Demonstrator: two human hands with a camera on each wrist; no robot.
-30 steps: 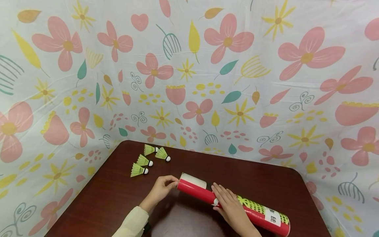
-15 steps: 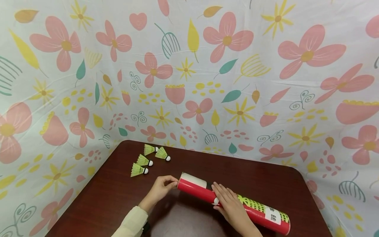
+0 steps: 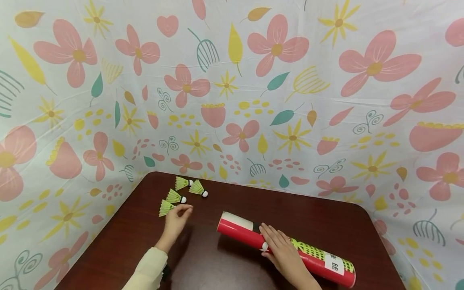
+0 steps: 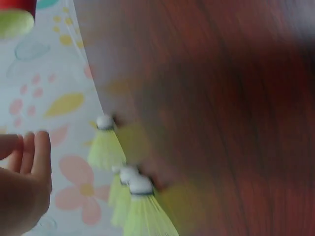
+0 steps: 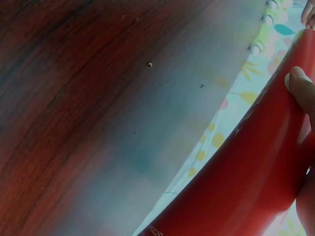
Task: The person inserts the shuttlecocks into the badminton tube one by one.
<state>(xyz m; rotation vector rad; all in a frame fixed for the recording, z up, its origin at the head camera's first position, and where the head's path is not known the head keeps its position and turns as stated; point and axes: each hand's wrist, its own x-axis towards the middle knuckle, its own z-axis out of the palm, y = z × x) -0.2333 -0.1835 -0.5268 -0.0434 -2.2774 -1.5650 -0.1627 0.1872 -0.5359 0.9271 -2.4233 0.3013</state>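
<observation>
Before you: tube [image 3: 243, 235], chiefly red, with white, a black band and a yellow-green area set in a dark grid; its label [image 3: 334, 264] white, lettered in black. Your shuttlecocks [image 3: 174, 196]: yellow-green and white, a black stripe between the two colours. Your worktop [image 3: 290, 213]: dark reddish brown, streaked with darker grain. Your sleeve [image 3: 146, 269]: plain cream. Your cloth [image 3: 232, 108]: white, printed with pink flowers, yellow blooms, teal leaves.

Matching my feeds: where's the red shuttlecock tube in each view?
Head: shuttlecock tube, lower right of centre, under the right hand.
Left wrist: one tube end, top-left corner.
Right wrist: red tube wall, right side, slanting up rightward.
Shared landmark: yellow shuttlecocks, in all three.
</observation>
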